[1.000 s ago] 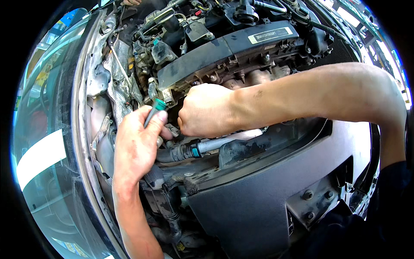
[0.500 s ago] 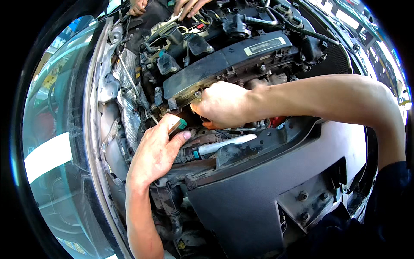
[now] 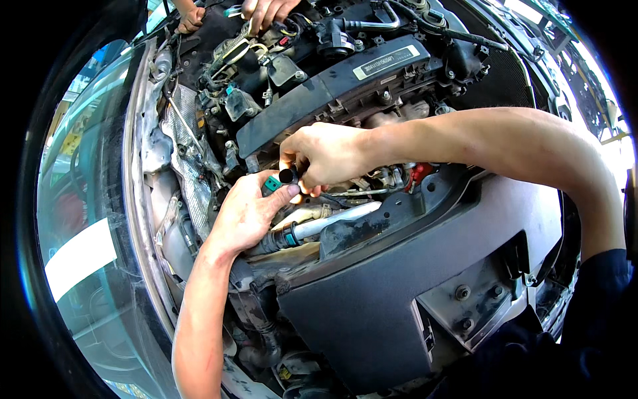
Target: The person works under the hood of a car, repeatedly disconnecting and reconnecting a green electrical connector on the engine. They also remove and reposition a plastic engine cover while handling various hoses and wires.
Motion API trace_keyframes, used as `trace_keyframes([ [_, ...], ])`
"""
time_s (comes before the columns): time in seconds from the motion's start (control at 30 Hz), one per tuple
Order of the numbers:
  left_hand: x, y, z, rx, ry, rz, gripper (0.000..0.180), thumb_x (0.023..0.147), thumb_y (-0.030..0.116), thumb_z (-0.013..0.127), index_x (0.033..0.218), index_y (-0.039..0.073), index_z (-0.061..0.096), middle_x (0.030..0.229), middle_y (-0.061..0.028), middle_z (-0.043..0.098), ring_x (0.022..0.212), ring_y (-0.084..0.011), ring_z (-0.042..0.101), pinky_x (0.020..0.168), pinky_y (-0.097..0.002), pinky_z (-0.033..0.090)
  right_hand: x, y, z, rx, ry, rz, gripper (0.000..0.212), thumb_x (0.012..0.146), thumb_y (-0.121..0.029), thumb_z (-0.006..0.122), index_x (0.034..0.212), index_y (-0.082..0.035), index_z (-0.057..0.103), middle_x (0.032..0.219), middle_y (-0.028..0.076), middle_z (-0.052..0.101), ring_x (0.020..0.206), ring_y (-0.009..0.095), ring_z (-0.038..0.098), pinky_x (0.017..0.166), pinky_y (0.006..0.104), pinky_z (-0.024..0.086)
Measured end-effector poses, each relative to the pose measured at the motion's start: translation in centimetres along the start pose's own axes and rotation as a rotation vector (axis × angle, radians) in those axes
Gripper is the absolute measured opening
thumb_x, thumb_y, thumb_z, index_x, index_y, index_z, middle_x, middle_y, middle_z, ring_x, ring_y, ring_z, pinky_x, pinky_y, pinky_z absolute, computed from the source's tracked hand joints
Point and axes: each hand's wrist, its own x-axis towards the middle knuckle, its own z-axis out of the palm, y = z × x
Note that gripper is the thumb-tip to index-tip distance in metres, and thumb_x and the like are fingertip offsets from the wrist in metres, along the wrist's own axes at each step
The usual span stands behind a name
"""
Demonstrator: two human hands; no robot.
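My left hand (image 3: 242, 216) reaches into the engine bay, closed on a small green block (image 3: 271, 183) between thumb and fingers. Against it, my right hand (image 3: 325, 156) is curled round a short black cylindrical piece (image 3: 288, 176), its dark round end showing. My left thumb lies close beside that piece. A warm glow lights the right fingertips. Both hands meet just in front of the long black engine cover (image 3: 292, 116), above a silver-grey pipe (image 3: 339, 218) with a black corrugated end. The rest of what the right fingers grip is hidden.
Another person's two hands (image 3: 269, 12) (image 3: 191, 20) are at the far side of the engine bay, near wiring. The windshield (image 3: 86, 199) lies left. A wide dark fender panel (image 3: 385, 286) spans the near side. Hoses and brackets crowd round my hands.
My right hand has drawn up slightly and left, and the black cylindrical piece now shows beside the green block. The whole view has shifted a little.
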Motion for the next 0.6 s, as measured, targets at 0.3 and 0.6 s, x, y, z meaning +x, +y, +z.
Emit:
trace_keyframes([
  [0.3, -0.2, 0.7, 0.7, 0.141, 0.225, -0.020, 0.042, 0.082, 0.013, 0.074, 0.115, -0.001, 0.053, 0.102, -0.0194, 0.069, 0.092, -0.0290, 0.070, 0.086, -0.0372, 0.052, 1.0, 0.0, 0.2, 0.216, -0.049, 0.023, 0.032, 0.090, -0.026, 0.072, 0.104, 0.003, 0.067, 0.083, 0.013, 0.071, 0.073, 0.018, 0.071, 0.064, 0.0298, 0.060],
  [0.6, -0.1, 0.7, 0.8, 0.118, 0.154, 0.010, 0.047, 0.081, 0.009, 0.074, 0.120, -0.001, 0.050, 0.105, -0.0159, 0.066, 0.098, -0.0243, 0.065, 0.088, -0.0363, 0.050, 0.8, -0.2, 0.5, 0.261, 0.043, 0.035, 0.039, 0.091, -0.034, 0.072, 0.108, 0.001, 0.067, 0.072, 0.009, 0.067, 0.060, 0.014, 0.065, 0.053, 0.0257, 0.054],
])
